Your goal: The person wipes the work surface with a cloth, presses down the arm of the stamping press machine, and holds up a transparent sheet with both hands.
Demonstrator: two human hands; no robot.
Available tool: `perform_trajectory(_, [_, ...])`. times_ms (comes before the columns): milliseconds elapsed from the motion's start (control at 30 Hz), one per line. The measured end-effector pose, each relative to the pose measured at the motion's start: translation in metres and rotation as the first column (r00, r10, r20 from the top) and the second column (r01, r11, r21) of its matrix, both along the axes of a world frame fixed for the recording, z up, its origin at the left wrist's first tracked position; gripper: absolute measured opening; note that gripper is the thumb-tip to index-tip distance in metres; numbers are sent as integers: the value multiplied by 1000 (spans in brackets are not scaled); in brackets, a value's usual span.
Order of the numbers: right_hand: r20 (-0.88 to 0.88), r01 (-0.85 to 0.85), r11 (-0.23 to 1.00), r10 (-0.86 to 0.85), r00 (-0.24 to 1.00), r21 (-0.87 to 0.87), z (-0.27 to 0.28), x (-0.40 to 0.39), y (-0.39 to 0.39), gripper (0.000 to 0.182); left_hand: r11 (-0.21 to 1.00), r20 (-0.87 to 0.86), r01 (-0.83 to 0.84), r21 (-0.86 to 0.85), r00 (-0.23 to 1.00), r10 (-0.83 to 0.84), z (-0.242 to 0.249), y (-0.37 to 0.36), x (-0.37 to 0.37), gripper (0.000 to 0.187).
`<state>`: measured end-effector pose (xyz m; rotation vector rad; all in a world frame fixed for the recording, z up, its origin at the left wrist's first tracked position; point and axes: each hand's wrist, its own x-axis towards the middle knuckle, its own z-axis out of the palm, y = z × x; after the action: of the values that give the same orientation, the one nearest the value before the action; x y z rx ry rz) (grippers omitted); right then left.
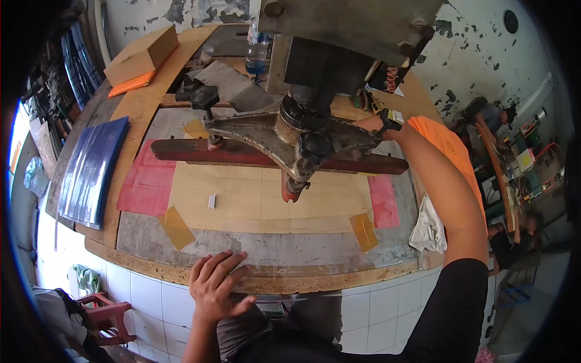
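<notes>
My left hand (216, 283) lies at the front edge of the grey work board (284, 249), fingers spread and holding nothing. My right arm reaches forward along the right side, and my right hand (370, 123) is mostly hidden behind the cast metal arm of a press (254, 133); its fingers do not show. Below that arm runs a long red bar (233, 151). A tan sheet (242, 196) lies beneath the bar, with pink sheets (145, 184) at its ends and brown tape (177, 228) at its front corners. A small white piece (212, 201) rests on the tan sheet.
Dark blue glossy sheets (94, 169) are stacked at left, a cardboard box (142, 53) behind them. Orange sheets (445, 142) and a white cloth (428, 228) lie beside my right arm. A water bottle (256, 57) stands at the back. Other people (493, 118) are at far right.
</notes>
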<state>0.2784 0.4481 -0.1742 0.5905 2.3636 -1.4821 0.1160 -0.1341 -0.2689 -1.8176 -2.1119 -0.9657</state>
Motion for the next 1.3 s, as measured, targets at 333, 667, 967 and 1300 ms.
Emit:
perform_trajectory(333, [129,32,996,-21,991,-89,-10,-12,-3,31,1000,-2,-23,-21,1000,23,-7,-1,1,67])
perform_trajectory(667, [192,56,995,-39,981,-84,-5,-11,-11,29,1000,-30,-18,-13,999,17,-11,-3,0,71])
perform_trajectory(967, [226,104,991,-82,971,-88,-3,-6,-20,28,999,-63,-33,-31,998,31,-10,-4,0,68])
perform_trajectory(1300, [255,135,988,-111,961,-80,1,-10,-27,26,999,-62,-38,-27,997,36,-12,-4,1,69])
